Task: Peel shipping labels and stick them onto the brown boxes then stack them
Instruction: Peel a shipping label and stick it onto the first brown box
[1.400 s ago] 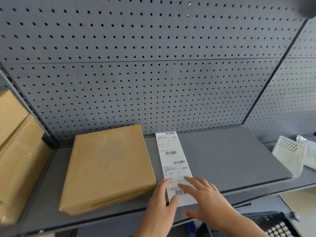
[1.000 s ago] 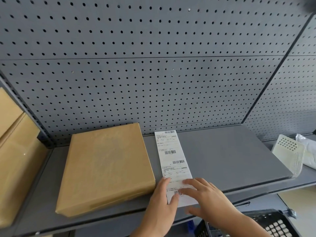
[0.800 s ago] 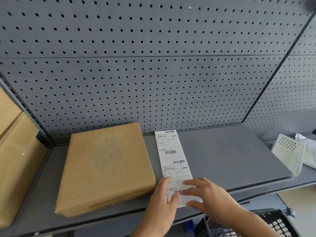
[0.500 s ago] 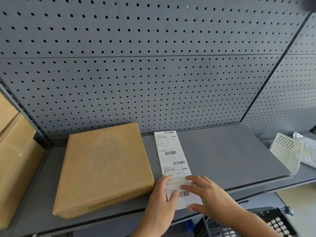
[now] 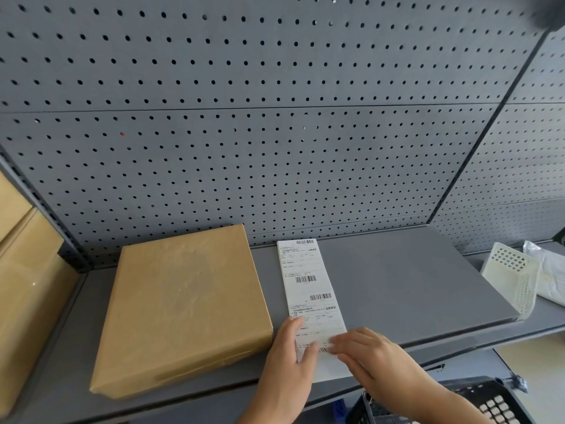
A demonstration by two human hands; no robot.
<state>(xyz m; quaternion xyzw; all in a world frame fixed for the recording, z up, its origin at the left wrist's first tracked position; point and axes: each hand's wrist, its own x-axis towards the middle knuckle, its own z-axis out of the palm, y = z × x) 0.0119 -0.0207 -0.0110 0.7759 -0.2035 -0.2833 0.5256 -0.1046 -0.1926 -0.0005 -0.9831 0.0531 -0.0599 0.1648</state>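
- Brown cardboard boxes (image 5: 21,270) are stacked at the far left edge of view, on the neighbouring bay
- Grey perforated metal pegboard (image 5: 275,148) forms the back wall behind everything
- Grey flat metal shelf (image 5: 412,286) runs across the scene and carries the task's things
- Flat brown paper-wrapped box (image 5: 183,307) lies on the left part of the shelf, its top bare, its far edge near the pegboard
- Left hand (image 5: 287,371) sits just right of the box's near right corner, a straight finger and the thumb pressing flat on the left side of the strip, gripping nothing
- Long white strip of printed shipping labels (image 5: 308,289) lies flat on the shelf just right of the box, running from the pegboard to the near edge, where its end juts past the shelf lip
- Right hand (image 5: 376,359) reaches in from the right, fingers fairly straight and laid across the strip's near end; they are blurred, so I cannot tell whether they nip the paper
- Black plastic crate (image 5: 489,402) shows below the shelf at the near right
- White perforated plastic basket (image 5: 513,276) stands tilted at the shelf's right end
- White plastic bag (image 5: 550,270) lies beside it, farthest right
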